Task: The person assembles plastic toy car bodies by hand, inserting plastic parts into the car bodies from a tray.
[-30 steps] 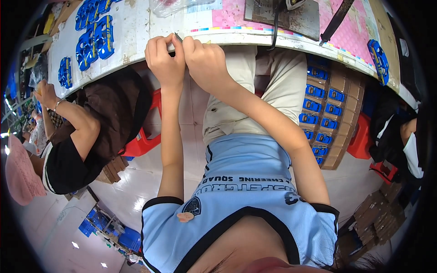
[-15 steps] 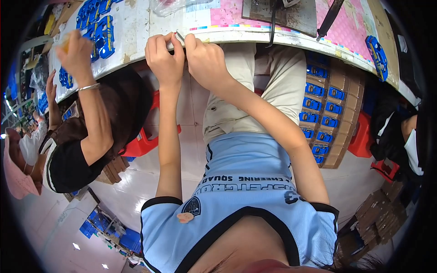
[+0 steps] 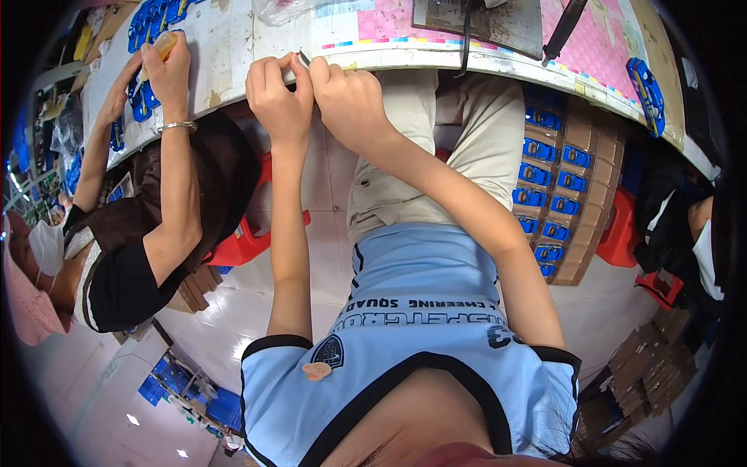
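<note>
Light-blue cloth with black trim, the person's shirt [image 3: 420,350], is nearest to the camera. Both bare forearms reach forward to the near edge of the white bench [image 3: 226,58]. The left hand [image 3: 278,101] has its fingers curled, with thumb and fingertips drawn together; what lies between them is hidden, so I cannot tell whether it grips something. The right hand [image 3: 342,100] is folded beside it and pinches a small dark piece [image 3: 304,57], which shows at the bench edge, between the fingertips of both hands. It is too small to be named. Under the forearms are cream trousers [image 3: 486,140].

Beyond the hands lie a clear plastic bag [image 3: 280,11], a pink sheet [image 3: 385,22] and a dark, stained plate [image 3: 498,29]. A black cable [image 3: 466,43] crosses the plate, and a black rod-shaped tool [image 3: 566,31] is near its right side. Below the bench, right of the trousers, a brown compartment tray [image 3: 595,198] carries blue toy cars [image 3: 534,173].

Farther left, a co-worker [image 3: 124,268] in a pink hat holds a yellowish bottle [image 3: 165,43] over the bench.
</note>
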Tool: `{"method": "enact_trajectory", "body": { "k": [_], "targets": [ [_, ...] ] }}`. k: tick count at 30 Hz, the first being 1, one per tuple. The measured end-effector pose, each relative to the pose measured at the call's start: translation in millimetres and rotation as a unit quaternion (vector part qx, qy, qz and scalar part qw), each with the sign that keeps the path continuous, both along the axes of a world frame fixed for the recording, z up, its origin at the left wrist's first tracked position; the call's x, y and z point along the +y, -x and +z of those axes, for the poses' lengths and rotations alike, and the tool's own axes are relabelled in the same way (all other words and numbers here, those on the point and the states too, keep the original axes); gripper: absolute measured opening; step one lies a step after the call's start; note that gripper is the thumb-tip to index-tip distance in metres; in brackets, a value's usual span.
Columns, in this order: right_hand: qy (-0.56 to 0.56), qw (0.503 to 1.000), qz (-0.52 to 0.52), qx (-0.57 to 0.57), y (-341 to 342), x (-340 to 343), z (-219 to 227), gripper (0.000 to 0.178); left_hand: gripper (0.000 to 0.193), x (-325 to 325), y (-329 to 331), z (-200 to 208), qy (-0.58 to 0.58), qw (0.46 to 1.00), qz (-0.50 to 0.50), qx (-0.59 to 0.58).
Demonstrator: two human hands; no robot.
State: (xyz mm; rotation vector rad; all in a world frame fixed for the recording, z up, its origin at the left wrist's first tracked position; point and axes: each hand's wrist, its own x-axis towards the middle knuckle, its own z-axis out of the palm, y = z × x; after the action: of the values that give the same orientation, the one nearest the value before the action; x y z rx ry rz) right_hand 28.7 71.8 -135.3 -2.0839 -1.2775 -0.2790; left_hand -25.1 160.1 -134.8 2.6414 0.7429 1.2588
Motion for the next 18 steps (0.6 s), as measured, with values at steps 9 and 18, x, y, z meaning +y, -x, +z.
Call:
{"method": "enact_trajectory", "body": {
  "k": [9, 18],
  "targets": [
    [0.021, 0.997, -0.062, 0.033, -33.1, 40.6, 24.4, 0.027, 0.006, -12.5, 12.4, 43.1, -0.027, 0.997, 0.048, -0.054],
    [-0.087, 0.982, 0.168, -0.01, 15.8, -133.7, -41.9, 0.02, 0.005, -56.8, 16.8, 74.7, -0.027, 0.996, 0.03, -0.078]
  ]
}}
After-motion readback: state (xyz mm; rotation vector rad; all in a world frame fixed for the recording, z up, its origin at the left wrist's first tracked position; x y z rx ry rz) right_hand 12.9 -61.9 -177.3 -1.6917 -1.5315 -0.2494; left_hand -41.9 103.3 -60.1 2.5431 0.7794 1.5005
